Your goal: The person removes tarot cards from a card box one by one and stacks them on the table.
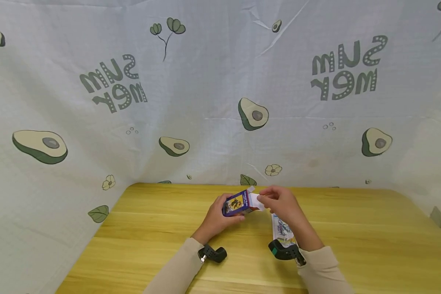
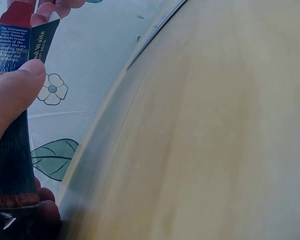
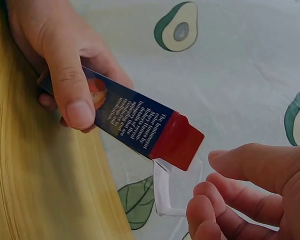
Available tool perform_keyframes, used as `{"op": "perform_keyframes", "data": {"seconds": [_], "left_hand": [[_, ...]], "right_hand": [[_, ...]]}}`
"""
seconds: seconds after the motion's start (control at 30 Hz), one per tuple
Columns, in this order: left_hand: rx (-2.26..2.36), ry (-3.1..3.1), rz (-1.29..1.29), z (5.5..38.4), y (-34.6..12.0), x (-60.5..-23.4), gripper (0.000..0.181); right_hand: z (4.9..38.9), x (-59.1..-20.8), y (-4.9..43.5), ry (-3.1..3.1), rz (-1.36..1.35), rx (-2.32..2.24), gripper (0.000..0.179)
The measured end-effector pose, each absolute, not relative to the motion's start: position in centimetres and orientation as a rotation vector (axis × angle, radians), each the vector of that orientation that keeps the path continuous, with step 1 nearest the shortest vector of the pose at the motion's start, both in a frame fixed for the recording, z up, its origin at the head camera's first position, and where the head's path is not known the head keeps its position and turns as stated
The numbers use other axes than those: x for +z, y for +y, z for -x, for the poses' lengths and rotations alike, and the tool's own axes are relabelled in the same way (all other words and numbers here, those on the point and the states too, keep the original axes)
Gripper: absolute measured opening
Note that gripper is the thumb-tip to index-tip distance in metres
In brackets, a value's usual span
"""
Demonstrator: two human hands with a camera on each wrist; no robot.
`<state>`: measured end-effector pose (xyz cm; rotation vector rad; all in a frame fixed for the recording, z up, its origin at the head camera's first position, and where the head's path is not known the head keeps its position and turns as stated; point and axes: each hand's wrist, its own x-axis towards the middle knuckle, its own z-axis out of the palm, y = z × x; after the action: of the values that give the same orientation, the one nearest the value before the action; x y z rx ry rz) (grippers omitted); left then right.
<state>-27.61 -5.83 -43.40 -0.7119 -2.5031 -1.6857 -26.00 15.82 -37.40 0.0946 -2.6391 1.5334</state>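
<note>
My left hand (image 1: 217, 220) grips a small blue card box (image 1: 235, 203) with a colourful picture on its front, tilted above the table. Its end is open: a red flap (image 3: 185, 147) and a white inner flap (image 3: 162, 192) stick out in the right wrist view. Close to these flaps is my right hand (image 1: 284, 204), thumb and fingertips bent loosely with a gap between them. The fingertips seem to touch the white flap's edge. Partly under my right wrist lies a printed paper piece (image 1: 281, 232), perhaps a card or booklet. The box's inside is hidden.
A yellow wood-grain table (image 1: 150, 232) spreads under both hands. Behind it and at the sides hangs a pale cloth (image 1: 206, 81) printed with avocados, leaves and letters. Dark straps (image 1: 214, 254) sit on both wrists.
</note>
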Motion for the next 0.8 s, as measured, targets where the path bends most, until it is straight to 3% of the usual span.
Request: {"op": "perform_keyframes", "data": {"seconds": [0.3,0.8], "left_hand": [[-1.672,-2.512,0.697,29.9,-5.9,-46.4,0.064],[-1.691,-2.488,0.703,29.7,-5.8,-46.4,0.063]], "right_hand": [[26.0,-37.8,15.1,-2.661,-0.084,1.469,0.022],[26.0,-38.7,14.4,-2.7,-0.071,1.377,0.021]]}}
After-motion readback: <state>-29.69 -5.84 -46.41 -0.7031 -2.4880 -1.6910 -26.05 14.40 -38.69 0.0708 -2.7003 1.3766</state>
